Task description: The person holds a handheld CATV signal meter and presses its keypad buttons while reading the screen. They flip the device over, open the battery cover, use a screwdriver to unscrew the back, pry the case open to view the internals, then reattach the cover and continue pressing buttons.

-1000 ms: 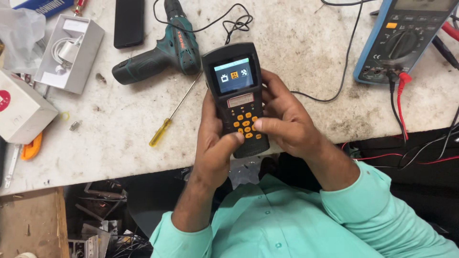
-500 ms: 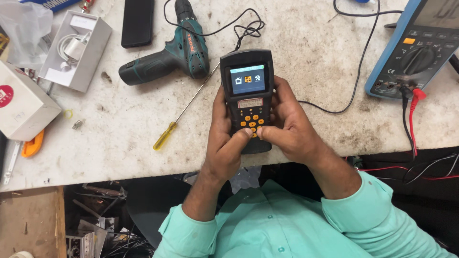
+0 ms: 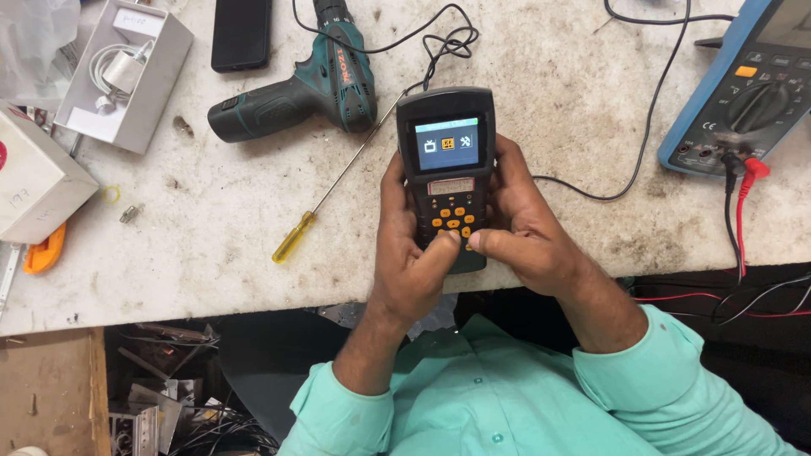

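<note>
Both the left hand [image 3: 405,253] and right hand [image 3: 524,232] grip the black handheld meter [image 3: 448,169]; a white open box [image 3: 127,76] lies far left, a white carton [image 3: 34,181] below it

Mint-green buttoned shirt [image 3: 507,397], cuffed sleeves

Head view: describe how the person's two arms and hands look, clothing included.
Both arms wear mint-green shirt sleeves, pushed up so the forearms are bare. The left sleeve bunches in a cuff above the forearm; the right sleeve looks the same. The left hand and right hand are bare: no gloves, rings or watch show. The shirt front has small buttons.
</note>
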